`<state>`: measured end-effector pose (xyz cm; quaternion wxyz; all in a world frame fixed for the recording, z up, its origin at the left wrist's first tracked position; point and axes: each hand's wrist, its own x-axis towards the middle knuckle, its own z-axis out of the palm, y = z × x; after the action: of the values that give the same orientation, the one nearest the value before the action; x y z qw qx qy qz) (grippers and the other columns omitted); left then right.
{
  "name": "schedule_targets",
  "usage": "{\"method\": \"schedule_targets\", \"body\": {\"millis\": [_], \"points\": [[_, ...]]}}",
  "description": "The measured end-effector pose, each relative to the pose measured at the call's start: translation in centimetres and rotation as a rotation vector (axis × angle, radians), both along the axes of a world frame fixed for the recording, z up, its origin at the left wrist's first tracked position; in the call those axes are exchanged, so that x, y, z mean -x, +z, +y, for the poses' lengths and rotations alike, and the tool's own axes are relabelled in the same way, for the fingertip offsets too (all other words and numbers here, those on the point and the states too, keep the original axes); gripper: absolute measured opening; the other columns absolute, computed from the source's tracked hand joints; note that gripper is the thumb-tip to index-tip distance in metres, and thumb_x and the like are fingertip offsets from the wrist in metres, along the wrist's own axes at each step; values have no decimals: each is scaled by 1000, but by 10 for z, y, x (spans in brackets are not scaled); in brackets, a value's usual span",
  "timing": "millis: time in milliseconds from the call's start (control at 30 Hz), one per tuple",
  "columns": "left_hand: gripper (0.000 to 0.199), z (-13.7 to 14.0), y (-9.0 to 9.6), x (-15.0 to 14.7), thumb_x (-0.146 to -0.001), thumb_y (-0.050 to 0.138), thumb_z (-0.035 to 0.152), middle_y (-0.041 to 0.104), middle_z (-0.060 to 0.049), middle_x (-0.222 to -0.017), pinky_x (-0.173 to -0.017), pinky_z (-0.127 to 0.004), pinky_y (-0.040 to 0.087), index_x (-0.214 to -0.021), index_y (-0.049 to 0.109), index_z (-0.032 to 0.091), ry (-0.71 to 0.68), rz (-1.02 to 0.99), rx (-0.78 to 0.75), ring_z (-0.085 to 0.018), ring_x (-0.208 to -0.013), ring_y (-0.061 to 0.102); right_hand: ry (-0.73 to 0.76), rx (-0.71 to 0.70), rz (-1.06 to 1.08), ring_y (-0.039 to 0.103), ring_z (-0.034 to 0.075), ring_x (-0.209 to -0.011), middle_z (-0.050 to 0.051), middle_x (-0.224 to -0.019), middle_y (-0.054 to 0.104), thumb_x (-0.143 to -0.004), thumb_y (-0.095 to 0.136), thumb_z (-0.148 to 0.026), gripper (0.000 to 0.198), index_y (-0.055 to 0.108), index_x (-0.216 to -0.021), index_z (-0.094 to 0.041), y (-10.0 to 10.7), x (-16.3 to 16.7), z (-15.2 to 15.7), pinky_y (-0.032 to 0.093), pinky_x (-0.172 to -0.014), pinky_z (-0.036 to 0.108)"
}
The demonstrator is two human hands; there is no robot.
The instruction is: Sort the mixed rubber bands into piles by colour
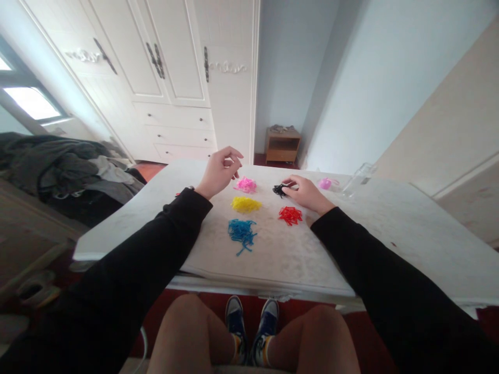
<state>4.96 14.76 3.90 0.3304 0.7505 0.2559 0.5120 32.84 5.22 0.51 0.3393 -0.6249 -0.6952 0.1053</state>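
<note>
Several small piles of thin coloured strands, like little rubber bands, lie on the white table (265, 265). My right hand (306, 193) is at the black pile (278, 190), its fingertips closed on the strands' right side. Just nearer to me sits the red pile (290, 215). My left hand (221, 170) hovers over the table, fingers loosely bent and apart, with nothing visible in them. Right of it is the pink pile (246, 185), then the yellow pile (245, 204) and the blue pile (240, 234) in a column towards me.
A clear glass jar (356, 182) stands on the table's right side, tilted in this view, beside a small pink-purple object (326, 183). Dark clothes (70, 166) are heaped at the left. Behind are a white wardrobe (175, 78) and a small wooden cabinet (283, 147).
</note>
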Motion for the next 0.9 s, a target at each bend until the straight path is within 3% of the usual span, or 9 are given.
{"method": "schedule_targets", "body": {"millis": [300, 467, 533, 667, 767, 900], "points": [[22, -7, -15, -2, -82, 56, 13, 66, 0, -75, -54, -20, 48, -100, 69, 17, 136, 193, -292, -10, -61, 63, -2, -47, 32, 73, 21, -99, 10, -107, 79, -92, 66, -18, 11, 75, -98, -17, -5, -1, 4, 57, -94, 34], [21, -9, -6, 1, -81, 57, 19, 67, -1, -75, -58, -22, 51, -99, 67, 17, 156, 148, -187, -13, -66, 68, -1, -74, 33, 73, 20, -96, 10, -106, 80, -92, 66, -17, 9, 75, -95, -18, -7, -2, 3, 57, -91, 32], [21, -6, 4, 17, -78, 60, 21, 67, -1, -74, -57, -23, 52, -97, 66, 16, 175, 124, -82, -15, -67, 70, -1, -83, 39, 73, 20, -96, 9, -105, 80, -93, 66, -18, 9, 75, -96, -18, -8, -3, 3, 56, -92, 32], [20, 2, 21, 74, -71, 70, 27, 70, -4, -72, -59, -25, 51, -88, 68, 15, 253, 264, 29, -16, -65, 66, -2, -104, 50, 72, 20, -94, 9, -104, 79, -92, 67, -21, 9, 75, -95, -18, -9, -4, 4, 55, -94, 33], [16, 4, 23, 120, -67, 72, 28, 65, -3, -60, -56, -27, 45, -76, 72, 15, 304, 510, 95, -16, -57, 60, -4, -127, 53, 72, 22, -100, 9, -105, 79, -90, 66, -22, 10, 75, -93, -18, -9, -3, 6, 54, -99, 36], [13, 0, 16, 163, -64, 75, 28, 72, -6, -65, -62, -30, 46, -70, 77, 17, 371, 638, 95, -19, -64, 62, -23, -162, 57, 70, 25, -106, 10, -106, 79, -88, 66, -25, 11, 75, -91, -19, -10, -5, 10, 52, -104, 41]]}}
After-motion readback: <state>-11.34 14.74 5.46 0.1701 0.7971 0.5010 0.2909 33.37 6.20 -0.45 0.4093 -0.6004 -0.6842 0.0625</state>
